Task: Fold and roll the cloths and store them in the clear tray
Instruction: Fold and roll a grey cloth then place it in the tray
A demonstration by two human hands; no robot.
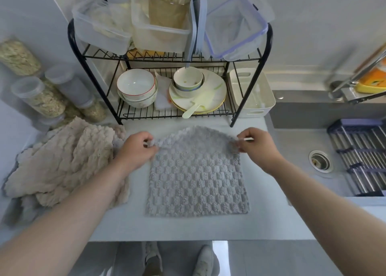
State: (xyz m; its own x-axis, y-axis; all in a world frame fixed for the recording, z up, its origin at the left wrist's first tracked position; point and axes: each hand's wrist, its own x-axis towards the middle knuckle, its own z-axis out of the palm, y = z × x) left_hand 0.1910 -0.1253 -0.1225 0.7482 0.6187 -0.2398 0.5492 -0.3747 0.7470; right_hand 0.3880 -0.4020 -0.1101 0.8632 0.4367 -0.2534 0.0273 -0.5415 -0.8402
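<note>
A grey waffle-textured cloth [196, 177] lies on the counter in front of me, its far edge lifted off the surface. My left hand [135, 148] pinches its far left corner and my right hand [257, 146] pinches its far right corner, where a small white tag sticks out. A pile of beige cloths [62, 163] lies to the left, touching my left wrist. A white tray [251, 93] stands at the right end of the rack's lower shelf; clear plastic containers [100, 27] sit on the rack's top.
A black wire dish rack [167, 113] with bowls and plates stands behind the cloth. Jars of grain [37, 96] line the left. The sink [319, 161] with a roll-up drying mat [363, 156] is to the right. The counter's front edge is near me.
</note>
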